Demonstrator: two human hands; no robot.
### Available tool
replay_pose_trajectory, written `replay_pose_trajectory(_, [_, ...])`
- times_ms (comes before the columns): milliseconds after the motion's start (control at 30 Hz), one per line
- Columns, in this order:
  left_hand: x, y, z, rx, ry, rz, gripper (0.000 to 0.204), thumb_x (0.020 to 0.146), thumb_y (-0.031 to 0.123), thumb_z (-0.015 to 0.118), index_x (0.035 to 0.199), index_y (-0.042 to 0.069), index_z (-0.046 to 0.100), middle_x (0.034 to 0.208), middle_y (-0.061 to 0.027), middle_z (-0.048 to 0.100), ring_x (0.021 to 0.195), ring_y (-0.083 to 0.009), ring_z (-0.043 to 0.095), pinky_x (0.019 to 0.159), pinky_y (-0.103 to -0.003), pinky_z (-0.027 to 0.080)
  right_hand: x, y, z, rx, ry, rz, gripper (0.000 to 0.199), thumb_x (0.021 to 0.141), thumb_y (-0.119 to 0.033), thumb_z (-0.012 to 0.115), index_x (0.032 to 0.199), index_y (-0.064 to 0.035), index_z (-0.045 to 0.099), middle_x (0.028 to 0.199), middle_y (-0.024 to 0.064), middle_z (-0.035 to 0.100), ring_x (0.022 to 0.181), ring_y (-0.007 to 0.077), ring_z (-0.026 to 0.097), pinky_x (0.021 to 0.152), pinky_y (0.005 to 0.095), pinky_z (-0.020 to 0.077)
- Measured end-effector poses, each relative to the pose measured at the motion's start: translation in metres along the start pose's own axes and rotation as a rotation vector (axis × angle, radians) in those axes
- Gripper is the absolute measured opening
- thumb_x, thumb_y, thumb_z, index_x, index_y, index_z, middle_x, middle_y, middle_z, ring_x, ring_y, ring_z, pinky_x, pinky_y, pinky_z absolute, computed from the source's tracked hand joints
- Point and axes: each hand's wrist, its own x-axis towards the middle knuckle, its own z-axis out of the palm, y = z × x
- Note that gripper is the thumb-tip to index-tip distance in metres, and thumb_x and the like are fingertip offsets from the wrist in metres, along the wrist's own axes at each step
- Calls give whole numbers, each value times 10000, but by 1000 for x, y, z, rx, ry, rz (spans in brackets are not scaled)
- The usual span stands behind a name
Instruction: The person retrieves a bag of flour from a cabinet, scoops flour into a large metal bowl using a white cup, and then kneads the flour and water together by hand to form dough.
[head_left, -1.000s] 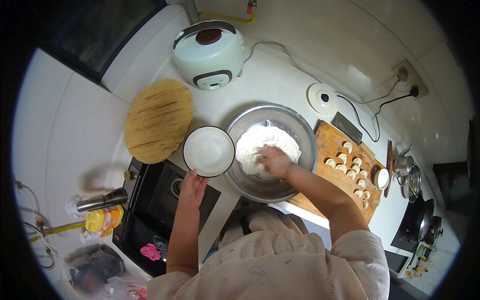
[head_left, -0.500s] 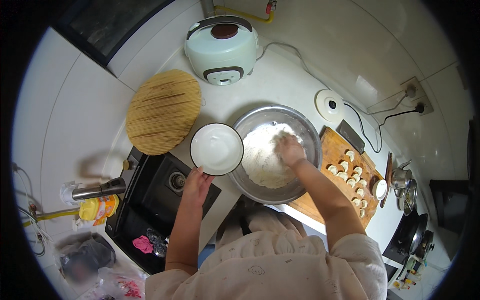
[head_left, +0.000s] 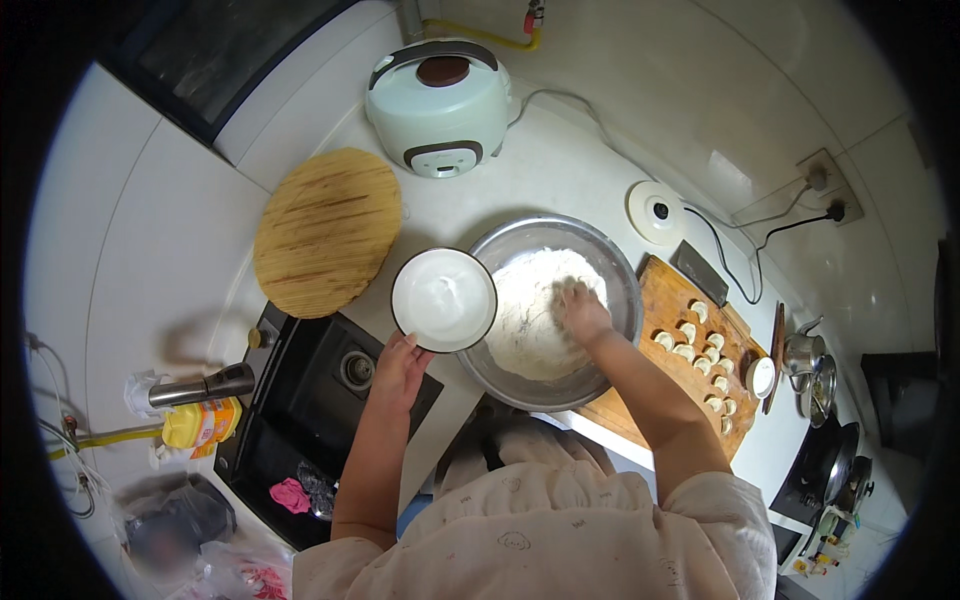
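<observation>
A white bowl (head_left: 444, 290) with a dark rim is gripped at its near edge by my left hand (head_left: 402, 368), thumb on the rim. The bowl is held level beside the large metal basin (head_left: 622, 352) and overlaps its left side; a little clear liquid seems to lie in it. White flour (head_left: 530, 320) fills the bottom of the basin, with some clumped patches. My right hand (head_left: 585, 314) is down in the flour at the basin's right half, its fingers curled into it and their tips partly hidden.
Right of the basin, a wooden board (head_left: 650, 360) bears several small dough pieces (head_left: 715, 342) and a knife (head_left: 700, 272). A kettle base (head_left: 656, 212) stands behind. At left are a round slatted mat (head_left: 328, 232) and black sink (head_left: 300, 420); a rice cooker (head_left: 438, 115) sits farther back.
The bowl in my left hand has shifted slightly right, toward the basin. My right hand has moved a little in the flour, its fingers curled deeper, and the flour's surface looks more clumped.
</observation>
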Motion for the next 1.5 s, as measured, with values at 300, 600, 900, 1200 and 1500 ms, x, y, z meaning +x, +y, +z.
replay_pose_trajectory(300, [14,-1,24,281,115,-50,446,810,116,572,1202,-8,398,1132,-86,490,1051,-171,476,893,-313,372,-54,12,-30,269,136,88,411,762,-113,588,1162,-82,500,1198,182,466,1094,340,472,933,381,392])
replay_pose_trajectory(600, [34,-14,41,476,91,34,468,771,59,610,1190,-14,415,1120,-92,488,999,-152,507,862,-287,407,-83,19,-41,330,214,61,402,750,-91,596,1141,-60,506,1154,197,487,1056,363,487,900,391,412])
replay_pose_trajectory(900, [41,-21,41,584,60,111,502,744,62,647,1187,-19,425,1097,-89,497,997,-164,510,863,-292,418,-82,19,-38,306,244,48,424,745,-103,606,1151,-55,496,1163,210,478,1059,379,479,909,399,407])
replay_pose_trajectory(1200, [29,-16,14,-76,122,-58,436,856,229,533,1215,25,392,1214,-123,444,1131,-250,434,989,-410,351,-6,49,-5,163,231,141,506,787,-217,540,1228,0,420,1204,241,453,1158,391,386,988,410,325])
replay_pose_trajectory(1500, [-4,-23,-58,-162,221,87,462,863,282,522,1238,46,391,1217,-89,455,1144,-239,423,996,-405,336,88,-18,41,-252,-9,-181,458,824,-375,494,1166,-71,519,1320,152,389,1249,319,314,1054,393,232])
